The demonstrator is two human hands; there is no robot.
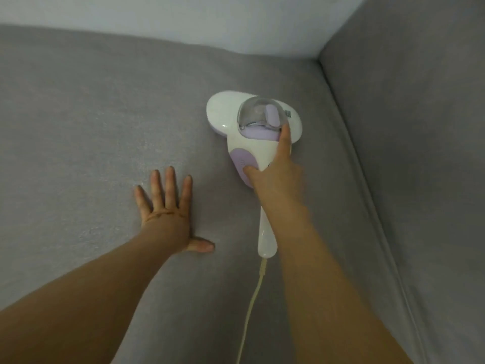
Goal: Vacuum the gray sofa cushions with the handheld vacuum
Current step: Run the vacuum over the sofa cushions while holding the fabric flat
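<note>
One handheld vacuum (pixel 223 111), white and lilac, flat on gray seat cushion (pixel 91 114). Two hands: left hand (pixel 168 211) spread, palm down on the cushion; right hand (pixel 275 169), blurred, grips vacuum body, hiding most of the handle. One cord (pixel 252 306), cut off at bottom edge.

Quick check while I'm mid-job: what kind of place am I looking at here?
Most likely a home sitting room, though little shows: a gray sofa seat cushion, an upholstered side panel rising at the right, a pale wall behind, and a corded handheld vacuum on the seat.
</note>
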